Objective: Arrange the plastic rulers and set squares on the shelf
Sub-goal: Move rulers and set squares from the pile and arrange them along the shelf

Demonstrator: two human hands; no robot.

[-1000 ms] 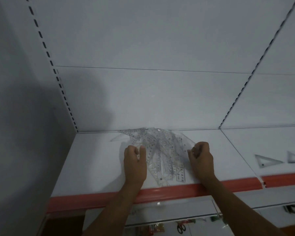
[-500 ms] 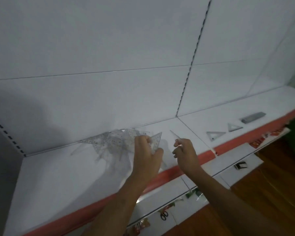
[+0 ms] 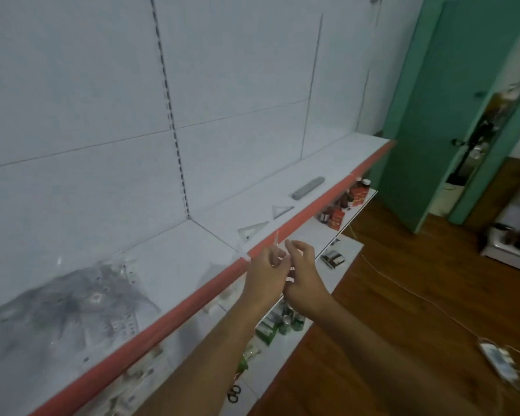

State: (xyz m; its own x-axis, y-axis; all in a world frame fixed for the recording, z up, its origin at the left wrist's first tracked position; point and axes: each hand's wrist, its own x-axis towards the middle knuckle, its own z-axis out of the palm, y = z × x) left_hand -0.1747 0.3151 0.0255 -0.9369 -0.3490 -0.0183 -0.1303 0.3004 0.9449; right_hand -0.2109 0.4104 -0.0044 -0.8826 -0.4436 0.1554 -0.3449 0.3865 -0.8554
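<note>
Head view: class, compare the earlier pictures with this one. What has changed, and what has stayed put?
Both hands left the clear pile and moved right along the shelf. The left hand now pinches one clear piece, the right hand beside it. Two set squares and the grey case stayed.

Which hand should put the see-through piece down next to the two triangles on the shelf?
Probably the left hand: it pinches the clear piece already. The right hand sits beside it with curled fingers, holding nothing clearly. The set squares lie just ahead.
</note>
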